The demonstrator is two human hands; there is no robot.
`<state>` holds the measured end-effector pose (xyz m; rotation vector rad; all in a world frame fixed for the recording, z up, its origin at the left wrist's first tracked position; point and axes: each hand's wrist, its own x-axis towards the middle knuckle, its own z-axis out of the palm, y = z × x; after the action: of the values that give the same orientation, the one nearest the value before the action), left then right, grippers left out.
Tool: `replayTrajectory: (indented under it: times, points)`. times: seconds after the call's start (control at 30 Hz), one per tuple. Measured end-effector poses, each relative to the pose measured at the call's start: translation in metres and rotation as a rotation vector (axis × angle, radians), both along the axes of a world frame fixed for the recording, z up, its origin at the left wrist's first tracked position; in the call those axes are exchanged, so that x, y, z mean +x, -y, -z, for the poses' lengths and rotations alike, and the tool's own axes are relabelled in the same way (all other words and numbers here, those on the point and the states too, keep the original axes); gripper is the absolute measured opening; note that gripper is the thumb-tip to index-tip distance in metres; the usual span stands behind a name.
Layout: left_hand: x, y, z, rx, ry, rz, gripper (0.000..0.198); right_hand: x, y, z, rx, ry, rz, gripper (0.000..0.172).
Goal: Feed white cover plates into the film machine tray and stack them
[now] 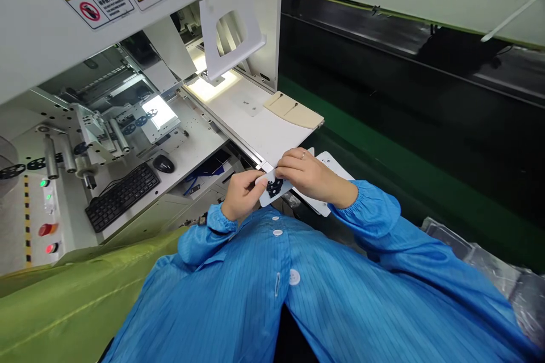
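Pinched between the thumb and fingers of the left hand, a small white card shows a black part on its face as I watch remotely. The right hand curls over the card's other side, though I can't tell whether its fingertips are gripping. I see both hands at the near end of the white worktop.

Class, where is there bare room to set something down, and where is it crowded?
The flat white platform has bare room between the cream slotted panel and the silver metal rail. Crowded: by its near end, where left hand and right hand meet at the white rounded card.
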<state>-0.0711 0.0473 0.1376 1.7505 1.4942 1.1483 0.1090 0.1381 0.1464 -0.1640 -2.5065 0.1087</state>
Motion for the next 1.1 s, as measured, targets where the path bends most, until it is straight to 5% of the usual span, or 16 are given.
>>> replayTrajectory:
  times: [0.17,0.33,0.57,0.77,1.1]
  points:
    - [-0.012,-0.024,-0.011,-0.435,0.056,0.223,0.04,-0.002,0.007,-0.002,0.285,0.101,-0.046,0.023]
    - [-0.005,-0.044,-0.004,-0.55,0.053,0.317,0.048,-0.006,0.01,0.005,0.423,0.111,-0.071,0.023]
    - [0.002,-0.054,0.015,-0.594,0.114,0.433,0.041,-0.004,0.009,0.019,0.398,0.123,-0.087,0.023]
    - [0.008,-0.05,0.013,-0.314,-0.212,0.196,0.041,0.007,0.005,0.026,0.228,0.114,-0.06,0.026]
    - [0.015,-0.039,0.006,-0.215,-0.144,0.031,0.044,0.018,0.006,0.032,0.008,-0.181,-0.101,0.017]
